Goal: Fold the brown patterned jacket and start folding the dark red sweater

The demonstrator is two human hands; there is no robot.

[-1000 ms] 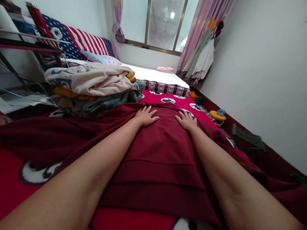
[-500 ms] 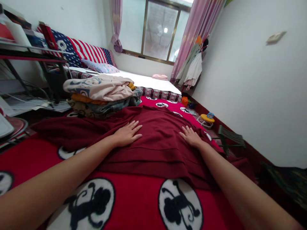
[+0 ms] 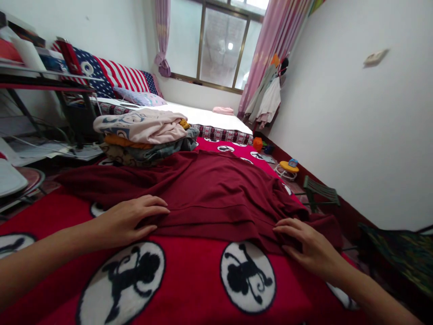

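Note:
A dark red long-sleeved top (image 3: 216,189) lies spread over a bright red blanket (image 3: 189,275) with black-and-white monkey circles. Its banded hem faces me, and one sleeve stretches out to the left. At the hem's left corner is my left hand (image 3: 133,219), fingers bent slightly and thumb apart from them. My right hand (image 3: 306,243) is at the right corner of the hem, its fingertips over the cloth and the thumb spread below. Neither hand shows cloth pinched in it.
A pile of folded clothes (image 3: 145,135) rests beyond the left sleeve. Further back stands a bed (image 3: 203,117) under the window. A desk (image 3: 43,83) is at left; a green folding stool (image 3: 320,192) and a yellow stool (image 3: 287,168) stand at right.
Both hands have slid back toward me and outward, from flat on the middle of the top to the two corners of its hem. The view has shifted slightly.

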